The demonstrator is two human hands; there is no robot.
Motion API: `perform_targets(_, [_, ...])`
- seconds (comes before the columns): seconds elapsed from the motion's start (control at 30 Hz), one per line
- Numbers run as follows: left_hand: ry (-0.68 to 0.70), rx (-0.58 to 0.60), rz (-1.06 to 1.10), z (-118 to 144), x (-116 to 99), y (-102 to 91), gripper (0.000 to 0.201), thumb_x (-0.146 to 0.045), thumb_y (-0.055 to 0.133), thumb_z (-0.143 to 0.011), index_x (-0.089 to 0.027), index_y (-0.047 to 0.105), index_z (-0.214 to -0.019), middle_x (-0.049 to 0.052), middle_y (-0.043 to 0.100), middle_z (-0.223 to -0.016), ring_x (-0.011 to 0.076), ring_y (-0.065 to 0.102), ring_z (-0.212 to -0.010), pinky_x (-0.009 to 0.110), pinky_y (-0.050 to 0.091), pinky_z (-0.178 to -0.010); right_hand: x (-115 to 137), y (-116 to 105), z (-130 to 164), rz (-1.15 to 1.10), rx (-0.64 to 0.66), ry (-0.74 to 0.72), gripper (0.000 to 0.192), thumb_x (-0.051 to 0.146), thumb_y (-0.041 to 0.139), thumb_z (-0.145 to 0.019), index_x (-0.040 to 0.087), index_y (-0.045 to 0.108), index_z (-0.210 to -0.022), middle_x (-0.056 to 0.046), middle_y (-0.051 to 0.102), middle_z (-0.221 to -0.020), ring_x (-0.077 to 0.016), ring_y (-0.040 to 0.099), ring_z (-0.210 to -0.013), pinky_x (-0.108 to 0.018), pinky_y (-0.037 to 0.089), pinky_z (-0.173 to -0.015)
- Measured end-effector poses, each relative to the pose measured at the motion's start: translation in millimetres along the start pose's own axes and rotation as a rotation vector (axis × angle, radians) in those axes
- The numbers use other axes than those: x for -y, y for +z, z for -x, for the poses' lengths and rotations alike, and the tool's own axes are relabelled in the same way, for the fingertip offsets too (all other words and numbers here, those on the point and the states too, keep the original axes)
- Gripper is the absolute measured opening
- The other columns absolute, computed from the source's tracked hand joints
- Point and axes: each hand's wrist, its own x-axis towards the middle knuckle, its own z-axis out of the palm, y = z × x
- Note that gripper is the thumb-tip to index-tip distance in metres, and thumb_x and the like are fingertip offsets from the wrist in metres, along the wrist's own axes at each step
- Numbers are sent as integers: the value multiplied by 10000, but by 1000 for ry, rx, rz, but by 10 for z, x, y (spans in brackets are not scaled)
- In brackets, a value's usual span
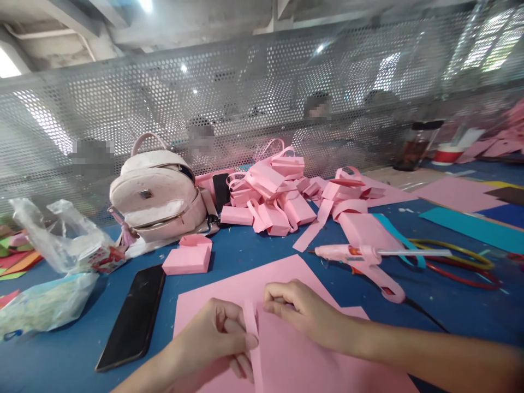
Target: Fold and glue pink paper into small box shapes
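In front of me lie pink paper sheets (pixel 282 267), one over another. My left hand (pixel 223 341) is closed, thumb against fingers, on a narrow folded strip along the left edge of a pink paper sheet (pixel 295 355). Further up that same sheet, my right hand (pixel 301 311) pinches its upper edge with curled fingers. Right of my hands, a pink glue gun (pixel 364 262) rests on its side with a clear glue stick in its back. A small folded pink paper box (pixel 188 255) sits beyond my left hand.
A black phone (pixel 133 316) lies on the blue table (pixel 229 259) at left, near plastic bags (pixel 53 300). Behind are a light backpack (pixel 159 191), a heap of pink paper bags (pixel 274 191) and a perforated metal screen (pixel 254 82). Coloured tape rolls or rings (pixel 462 254) lie right.
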Motion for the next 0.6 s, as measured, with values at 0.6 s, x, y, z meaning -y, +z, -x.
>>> perform_targets(0.6, [8, -141, -72, -44, -11, -59, 473, -444, 922, -548, -141, 559, -559, 27, 651, -480, 119, 606, -396, 216, 518, -426, -20, -76, -34, 195, -100, -31, 339, 308, 483, -983, 211, 352, -686, 61, 388, -616, -119, 332, -586, -260, 222, -575])
